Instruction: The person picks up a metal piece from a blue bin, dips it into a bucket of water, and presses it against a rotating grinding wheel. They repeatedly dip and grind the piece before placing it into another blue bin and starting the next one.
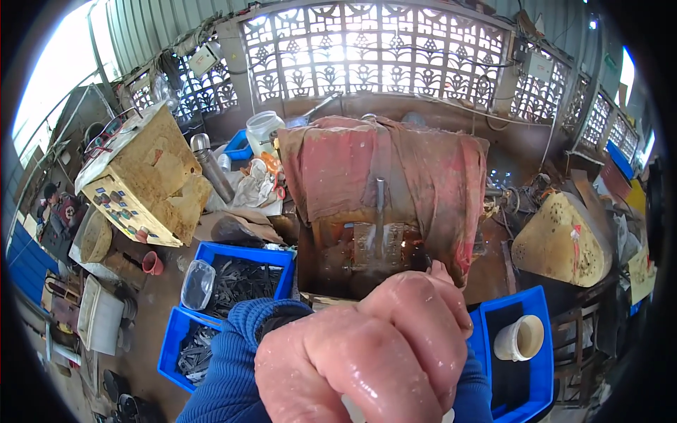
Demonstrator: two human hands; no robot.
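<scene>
Large in the foreground, my left hand (352, 352) is wet, with its fingers curled closed; whatever they hold is hidden. My right hand (449, 285) lies mostly behind it, and only some fingers show. A small dark tip stands beside those fingers, too small to name. Just beyond both hands is a wet machine trough (331, 264), draped with a stained red and brown cloth (338, 169). An upright metal pipe (381, 211) stands at the middle of its opening.
Blue bins (285, 278) of dark flat strips stand at left, one with a clear plastic tub (198, 285). Another blue bin (539, 303) at right holds a cream cup (520, 338). A stained box (151, 169), a steel flask (215, 173) and a stained block (560, 240) flank the machine.
</scene>
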